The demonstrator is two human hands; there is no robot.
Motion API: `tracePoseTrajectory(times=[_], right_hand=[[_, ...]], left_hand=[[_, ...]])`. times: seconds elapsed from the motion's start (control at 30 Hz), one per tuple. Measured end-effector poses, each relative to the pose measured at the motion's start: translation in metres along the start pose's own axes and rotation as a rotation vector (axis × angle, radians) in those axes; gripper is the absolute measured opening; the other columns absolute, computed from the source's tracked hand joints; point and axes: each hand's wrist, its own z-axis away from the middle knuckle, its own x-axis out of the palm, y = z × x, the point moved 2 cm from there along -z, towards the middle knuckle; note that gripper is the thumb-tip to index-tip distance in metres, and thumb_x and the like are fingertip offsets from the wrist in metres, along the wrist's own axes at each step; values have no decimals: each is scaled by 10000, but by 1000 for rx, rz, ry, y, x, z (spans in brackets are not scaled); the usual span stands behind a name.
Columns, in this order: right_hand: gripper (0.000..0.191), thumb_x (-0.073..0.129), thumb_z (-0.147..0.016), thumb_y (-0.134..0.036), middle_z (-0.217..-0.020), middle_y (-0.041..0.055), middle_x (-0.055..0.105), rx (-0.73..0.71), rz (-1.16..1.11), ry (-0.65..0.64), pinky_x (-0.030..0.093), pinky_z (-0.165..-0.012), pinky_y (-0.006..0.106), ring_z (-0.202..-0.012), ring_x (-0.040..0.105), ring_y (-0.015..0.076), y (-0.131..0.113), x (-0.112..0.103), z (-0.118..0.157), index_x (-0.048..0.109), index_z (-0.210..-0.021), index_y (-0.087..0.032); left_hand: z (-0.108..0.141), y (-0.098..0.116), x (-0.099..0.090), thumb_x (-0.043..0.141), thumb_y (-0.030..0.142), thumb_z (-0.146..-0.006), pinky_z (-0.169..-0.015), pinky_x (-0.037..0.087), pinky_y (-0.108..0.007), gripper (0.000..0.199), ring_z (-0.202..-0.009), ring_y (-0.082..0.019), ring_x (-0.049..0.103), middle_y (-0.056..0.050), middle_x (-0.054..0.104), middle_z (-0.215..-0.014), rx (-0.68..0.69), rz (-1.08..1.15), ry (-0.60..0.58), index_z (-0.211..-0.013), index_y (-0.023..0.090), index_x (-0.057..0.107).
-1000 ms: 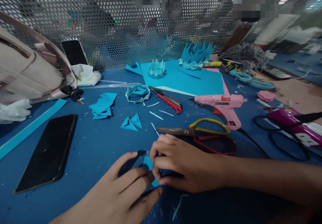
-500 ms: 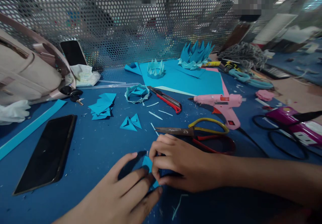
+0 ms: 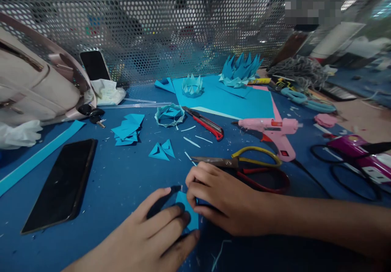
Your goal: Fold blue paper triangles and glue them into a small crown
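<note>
A small folded piece of blue paper [image 3: 192,218] lies on the blue tabletop between my two hands. My left hand [image 3: 152,231] holds it down from the left, with fingertips on its face and the thumb by its lower corner. One finger stretches out beyond the paper. My right hand [image 3: 218,196] has its fingers curled at the paper's right edge, and its fingertips partly hide that side. Two folded blue triangles [image 3: 161,149] sit beyond my hands. Just past my right hand are scissors [image 3: 229,162] with yellow and red handles.
A pink glue gun [image 3: 271,125], a red utility knife [image 3: 207,126] and a stack of blue paper pieces [image 3: 128,129] lie farther back. Paper crowns [image 3: 192,87] stand near the perforated metal panel [image 3: 152,31]. At left are a phone [image 3: 61,182] and a bag [image 3: 36,80].
The view has shifted slightly. My right fingers have drawn back a little to the right, so more of the blue paper shows. My left hand stays on it.
</note>
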Motion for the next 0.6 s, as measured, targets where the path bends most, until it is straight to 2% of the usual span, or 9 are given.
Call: tracePoseTrajectory(times=[0.4, 0.6], right_hand=[[64, 545, -925, -173, -1081, 68, 537, 0, -3, 5, 377, -929, 393, -1009, 452, 221, 1, -1, 0, 574, -980, -190], [73, 542, -923, -158, -1078, 72, 532, -16, 8, -8, 375, -938, 402, -1015, 454, 222, 1, -1, -1, 567, -987, -184]], left_hand=[[3, 2, 1, 414, 197, -1032, -1243, 52, -424, 298, -1054, -140, 607, 7, 717, -968, -8, -13, 13, -1061, 224, 710], [3, 3, 5, 445, 203, -1030, -1239, 72, -419, 273, -991, -126, 622, 11, 713, -914, -40, 12, 62, -1059, 227, 716]])
